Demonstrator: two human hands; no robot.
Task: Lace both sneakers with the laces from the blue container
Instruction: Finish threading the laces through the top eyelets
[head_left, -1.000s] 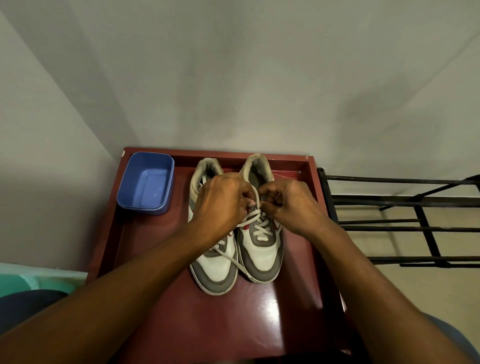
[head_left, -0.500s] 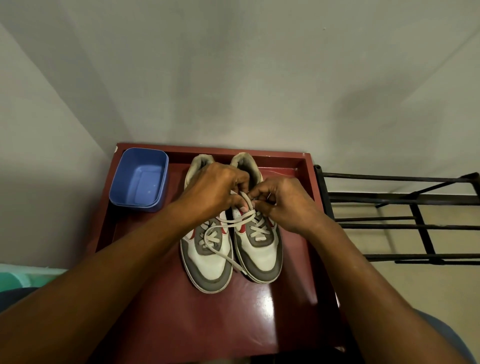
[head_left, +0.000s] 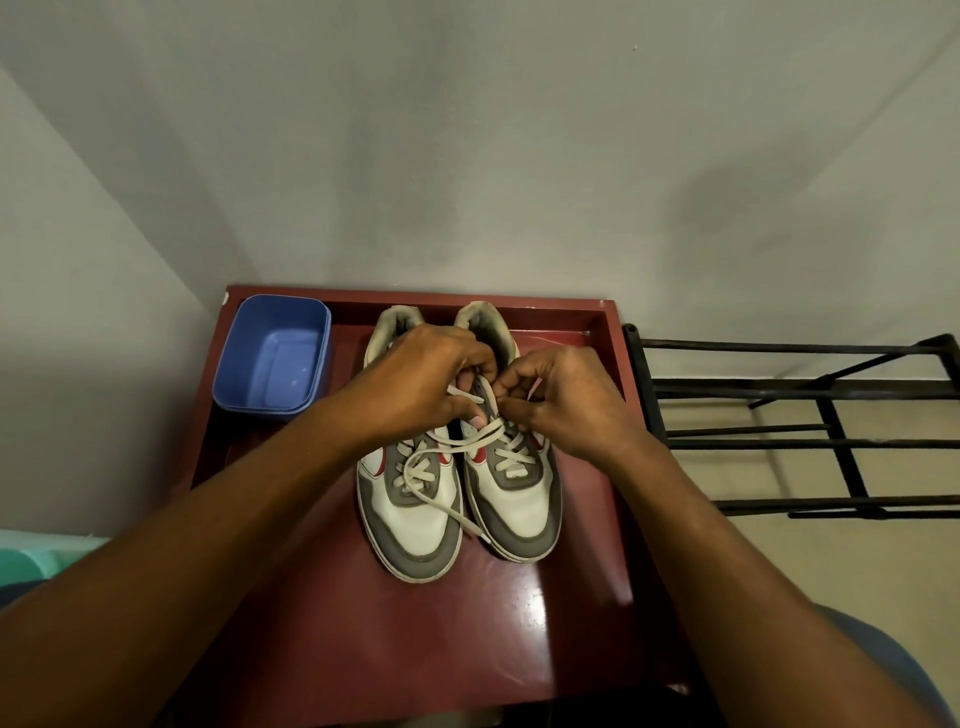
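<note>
Both hands are working over the far part of the right sneaker (head_left: 514, 499). The left hand (head_left: 431, 379) is curling its fingers and pinching a pale lace (head_left: 457, 446), and the right hand (head_left: 566, 400) is pinching the same lace between thumb and forefinger, fingers bent. The two hands are meeting just above the upper eyelets, with their knuckles nearly touching.

Crossed rows of lace are showing on the near half of the right sneaker's tongue. One loose strand is looping over the left sneaker (head_left: 410, 493), crossing its toe and ending between the two toes. The left sneaker is lying just beside the right one, and crossed lacing is showing on it too. Both grey-and-white sneakers are pointing their toes to the near side and their heels to the far side.

The pair is sitting in the middle of a red tray (head_left: 571, 597). The blue container (head_left: 272, 358) is standing in the tray's far left corner, apart from the sneakers, its open top facing up.

A black metal rack (head_left: 805, 426) is standing to the right of the tray, and a grey wall (head_left: 467, 156) is rising behind it all.
</note>
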